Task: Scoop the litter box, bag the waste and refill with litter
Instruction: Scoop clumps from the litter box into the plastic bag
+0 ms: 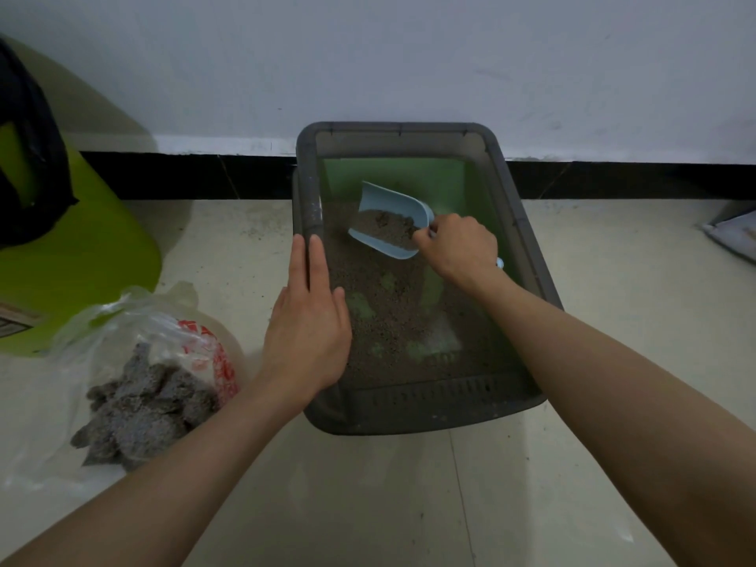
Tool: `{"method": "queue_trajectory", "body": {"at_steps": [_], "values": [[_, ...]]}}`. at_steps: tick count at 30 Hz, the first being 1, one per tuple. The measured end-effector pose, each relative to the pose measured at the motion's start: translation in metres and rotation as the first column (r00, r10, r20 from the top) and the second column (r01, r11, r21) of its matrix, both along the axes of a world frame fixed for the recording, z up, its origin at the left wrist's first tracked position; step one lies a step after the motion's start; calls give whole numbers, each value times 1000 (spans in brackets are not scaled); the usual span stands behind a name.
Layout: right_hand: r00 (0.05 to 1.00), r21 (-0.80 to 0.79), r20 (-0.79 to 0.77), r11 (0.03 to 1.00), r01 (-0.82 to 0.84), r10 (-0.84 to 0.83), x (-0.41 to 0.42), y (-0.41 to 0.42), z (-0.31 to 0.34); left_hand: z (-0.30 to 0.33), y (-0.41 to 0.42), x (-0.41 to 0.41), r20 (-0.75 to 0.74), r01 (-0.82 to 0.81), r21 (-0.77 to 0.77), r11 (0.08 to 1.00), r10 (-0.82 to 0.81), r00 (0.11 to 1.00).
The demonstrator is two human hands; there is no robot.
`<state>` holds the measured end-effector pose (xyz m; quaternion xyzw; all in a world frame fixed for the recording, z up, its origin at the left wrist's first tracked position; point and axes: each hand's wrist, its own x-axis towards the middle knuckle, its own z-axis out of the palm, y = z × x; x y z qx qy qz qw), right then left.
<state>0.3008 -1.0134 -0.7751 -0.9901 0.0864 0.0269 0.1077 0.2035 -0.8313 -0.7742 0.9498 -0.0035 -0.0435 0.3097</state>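
- Your right hand (460, 247) hides the scoop (392, 221) handle; only its tip shows.
- Green bin (82, 255) cut off at left edge.
- Flat packet (732, 237) at right edge cropped, unidentifiable.
- Red print on plastic bag (163, 333) unreadable.

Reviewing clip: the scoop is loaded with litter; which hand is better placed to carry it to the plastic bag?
Right hand: it already grips the scoop. The left hand rests open on the litter box rim.
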Motion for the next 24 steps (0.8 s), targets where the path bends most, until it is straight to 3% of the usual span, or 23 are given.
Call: {"method": "queue_trajectory", "body": {"at_steps": [5,8,11,13,17,24], "values": [[1000,36,7,999,9,-9,-3,2,-1,-1,0,0,3,5,10,1000,-5,1000],[992,282,-25,952,123,-121,-7,2,-11,-1,0,0,2,6,7,1000,-6,1000],[941,690,-67,666,283,-331,-20,8,-25,-1,1,0,1,5,6,1000,-5,1000],[912,811,-109,494,312,-396,-31,12,-28,-1,0,0,7,5,19,1000,-5,1000],[891,876,-178,345,337,-418,-44,17,-29,0,0,0,-2,0,22,1000,0,1000],[864,869,-263,284,406,-430,-45,15,-31,-1,0,0,-2,7,32,999,-6,1000]]}}
